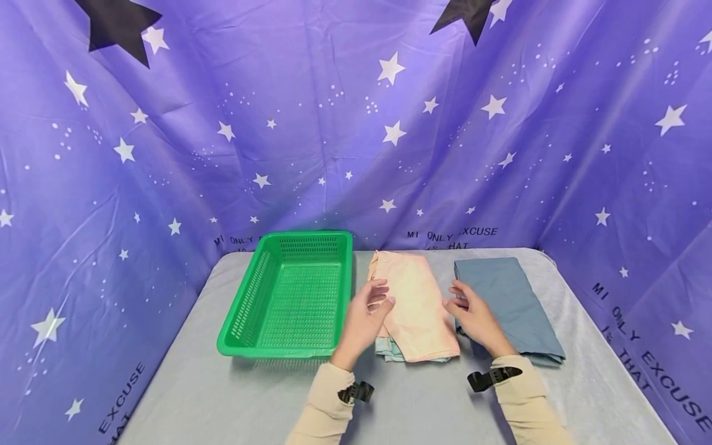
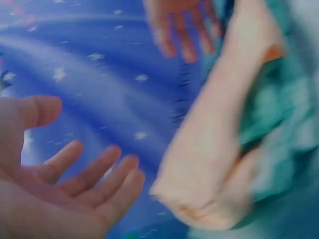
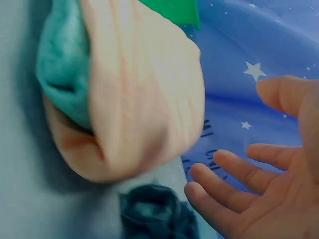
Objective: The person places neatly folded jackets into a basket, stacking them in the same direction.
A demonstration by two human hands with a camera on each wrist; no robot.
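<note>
A folded peach cloth (image 1: 414,303) lies on the table with teal fabric (image 1: 392,350) showing under its near edge. At its left side is my left hand (image 1: 367,315), fingers spread and loosely bent around nothing. My right hand (image 1: 475,315) is on the other side, between the peach cloth and a folded blue-grey cloth (image 1: 514,309), and it holds nothing either. The left wrist view shows the left hand (image 2: 75,184) palm up beside the peach fabric (image 2: 214,124). In the right wrist view the right hand (image 3: 259,174) has relaxed fingers, apart from the peach fold (image 3: 144,94).
A green plastic basket (image 1: 222,346) with perforated walls stands left of the cloths; no contents show inside. Grey fabric covers the table (image 1: 423,408). A purple star-printed curtain (image 1: 334,123) rises behind the table and along both sides.
</note>
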